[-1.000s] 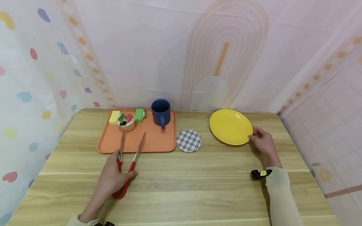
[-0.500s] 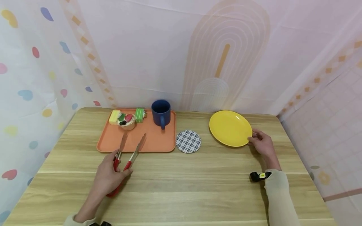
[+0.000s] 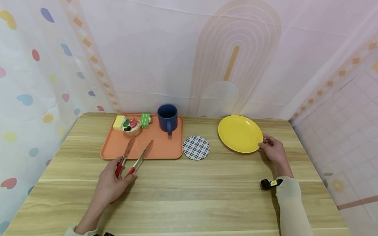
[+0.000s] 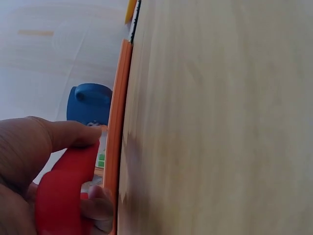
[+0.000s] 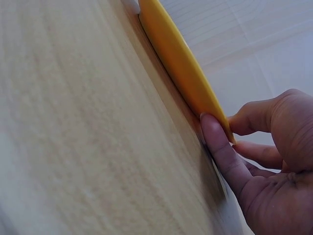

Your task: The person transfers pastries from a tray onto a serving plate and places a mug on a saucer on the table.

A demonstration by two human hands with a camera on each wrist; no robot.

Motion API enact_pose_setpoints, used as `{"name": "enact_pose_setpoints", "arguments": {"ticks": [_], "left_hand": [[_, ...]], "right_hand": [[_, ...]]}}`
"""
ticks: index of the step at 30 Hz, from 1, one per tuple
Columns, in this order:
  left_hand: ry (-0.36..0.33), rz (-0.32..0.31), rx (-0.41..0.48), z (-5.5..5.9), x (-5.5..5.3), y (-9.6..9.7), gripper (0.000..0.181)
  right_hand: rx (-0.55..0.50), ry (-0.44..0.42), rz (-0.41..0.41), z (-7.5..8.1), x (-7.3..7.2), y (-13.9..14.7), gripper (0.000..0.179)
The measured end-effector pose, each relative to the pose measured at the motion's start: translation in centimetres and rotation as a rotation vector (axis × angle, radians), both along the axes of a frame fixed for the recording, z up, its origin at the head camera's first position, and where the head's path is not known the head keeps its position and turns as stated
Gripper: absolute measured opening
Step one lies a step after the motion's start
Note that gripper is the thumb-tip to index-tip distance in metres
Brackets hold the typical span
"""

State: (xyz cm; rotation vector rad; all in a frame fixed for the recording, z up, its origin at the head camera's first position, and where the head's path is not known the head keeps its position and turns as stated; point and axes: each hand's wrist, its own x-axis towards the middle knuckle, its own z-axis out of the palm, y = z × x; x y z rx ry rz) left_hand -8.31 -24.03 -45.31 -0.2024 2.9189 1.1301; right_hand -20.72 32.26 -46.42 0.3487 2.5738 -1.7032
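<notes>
A: At the left hand [image 3: 108, 187], what is shown in the head view?

B: The red-handled tongs [image 3: 138, 161] are gripped between thumb and fingers. The tong arms are spread, and their tips are directed away from the fingers, over the orange tray [image 3: 165, 149]. Beyond the tips, the cupcake [image 3: 132, 130] is seated between the yellow block [image 3: 118, 123] and the green block [image 3: 145, 121]. The blue mug [image 3: 163, 123] is positioned farther to the right of these fingers.

A: And at the right hand [image 3: 274, 151]?

B: The rim of the yellow plate [image 3: 240, 134] is pinched; the plate is located left of the fingers. The checked coaster [image 3: 196, 148] is situated between plate and tray.

A: What is shown in the left wrist view?

B: A red handle is held by the thumb and fingers. The tray edge is seen just beside the fingertips. Some fingers are hidden, so their full position cannot be told.

A: And in the right wrist view?

B: The plate rim is pinched between the thumb and the opposing fingers. The wooden tabletop [image 5: 83, 122] is visible beside the thumb.
</notes>
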Motion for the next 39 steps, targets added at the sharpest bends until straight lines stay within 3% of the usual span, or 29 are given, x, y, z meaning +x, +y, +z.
{"name": "enact_pose_setpoints", "arguments": {"ticks": [9,20,30,39], "left_hand": [[0.042,0.013,0.006,0.7,0.1,-0.1,0.085],[0.128,0.002,-0.052,1.8,-0.6,-0.6,0.078],[0.139,0.013,-0.022,3.0,-1.2,-1.3,0.081],[0.143,0.048,-0.067,3.4,-2.0,-2.1,0.084]], "right_hand": [[-0.001,-0.012,0.001,0.1,-0.1,-0.1,0.059],[0.014,-0.022,-0.006,0.1,0.1,-0.2,0.059],[0.002,-0.016,0.004,0.2,0.1,-0.1,0.059],[-0.004,-0.013,-0.003,-0.2,0.0,0.1,0.060]]}}
